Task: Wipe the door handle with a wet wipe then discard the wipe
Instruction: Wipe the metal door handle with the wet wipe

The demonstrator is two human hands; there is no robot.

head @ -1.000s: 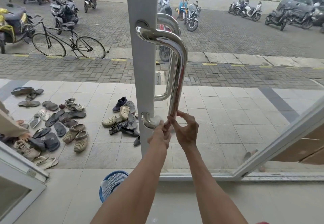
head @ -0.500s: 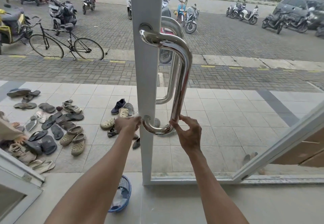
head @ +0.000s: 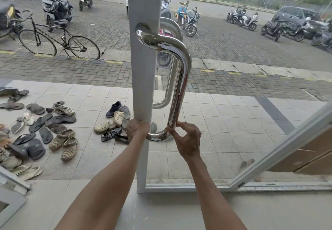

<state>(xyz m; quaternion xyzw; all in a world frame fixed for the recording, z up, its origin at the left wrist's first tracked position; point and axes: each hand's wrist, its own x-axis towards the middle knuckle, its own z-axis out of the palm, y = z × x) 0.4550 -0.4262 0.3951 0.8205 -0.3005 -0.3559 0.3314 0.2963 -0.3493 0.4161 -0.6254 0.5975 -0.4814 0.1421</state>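
Note:
The polished steel door handle [head: 180, 78] is a tall D-shaped bar on the grey door frame [head: 145, 68]. My left hand [head: 137, 129] is curled over the frame where the handle's lower end meets it. No wet wipe shows; whatever lies under those fingers is hidden. My right hand [head: 187, 139] pinches the handle's lower bend between thumb and fingers. A second handle [head: 170, 93] shows through the glass on the outer side.
Many sandals and shoes [head: 59, 132] lie on the tiled porch at the left. A bicycle [head: 57, 41] and parked motorbikes [head: 190, 23] stand on the paving beyond. Another glass door's frame [head: 280, 150] slants across the right.
My left hand moved right, from beside the frame onto the handle's lower mount. My right hand stayed on the lower bend. The blue basket on the floor is out of view.

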